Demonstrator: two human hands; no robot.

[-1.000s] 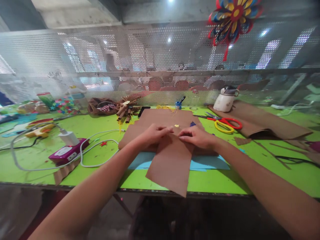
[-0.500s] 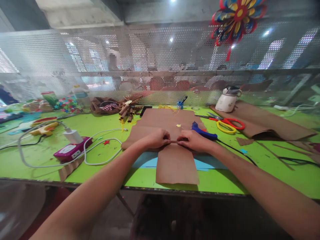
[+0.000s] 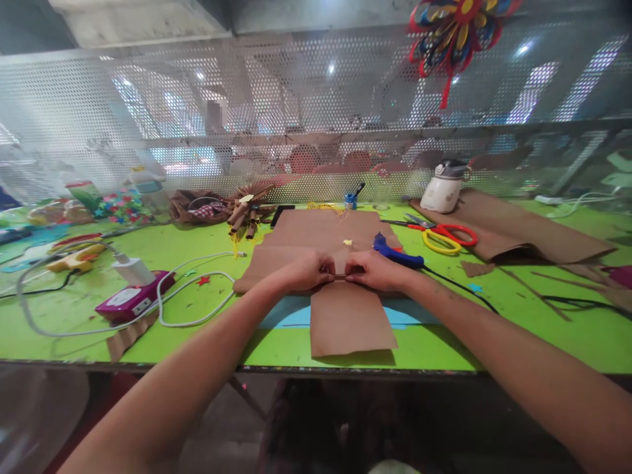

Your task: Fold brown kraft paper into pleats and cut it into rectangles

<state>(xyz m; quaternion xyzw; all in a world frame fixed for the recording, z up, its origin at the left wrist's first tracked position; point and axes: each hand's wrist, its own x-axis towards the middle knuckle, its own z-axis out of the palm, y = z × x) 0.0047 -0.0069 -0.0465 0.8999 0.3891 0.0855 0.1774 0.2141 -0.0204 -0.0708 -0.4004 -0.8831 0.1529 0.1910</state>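
Note:
My left hand [image 3: 313, 270] and my right hand [image 3: 369, 268] face each other, fingers closed in pinches on the rolled far edge of a strip of brown paper [image 3: 351, 322]. The strip's near end lies flat toward the table edge. Beneath my hands is a larger sheet of brown paper [image 3: 316, 227], with light blue paper [image 3: 286, 313] showing under its near side. A blue glue gun [image 3: 399, 257] rests beside my right hand, its cord running to the right. A small yellowish scrap [image 3: 347, 242] sits on the large sheet.
Scissors with red and yellow handles [image 3: 447, 238], a white bottle [image 3: 443, 187] and folded brown paper [image 3: 523, 227] are on the right. At left stand a purple power strip [image 3: 133, 295] with a white cable, a yellow glue gun [image 3: 79, 258] and rolled paper tubes [image 3: 244, 217].
The camera view has shifted slightly. Both hands keep their pinch on the strip, and its near end looks a little shorter.

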